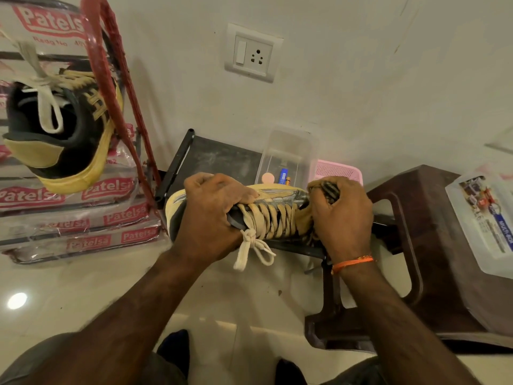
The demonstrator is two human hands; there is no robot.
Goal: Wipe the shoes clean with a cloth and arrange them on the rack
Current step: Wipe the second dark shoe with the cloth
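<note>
Fingers [247,196] of both hands clamp the shoe [277,218], left at heel, right at toe.

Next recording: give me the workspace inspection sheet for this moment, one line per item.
Surface: glossy pale floor tiles; dark low rack against the wall.
Job's things: yellow-and-black shoe held above the rack; striped cloth pressed at its toe end; matching second shoe at the left on the red frame.
Clutter: stacked Patelsa packs, clear box, pink basket, brown stool carrying a plastic box.
Grippers: left hand grips the shoe's heel end; right hand grips the cloth.
Cables: nothing seen.
Surroundings: pale wall with a switch socket.
</note>
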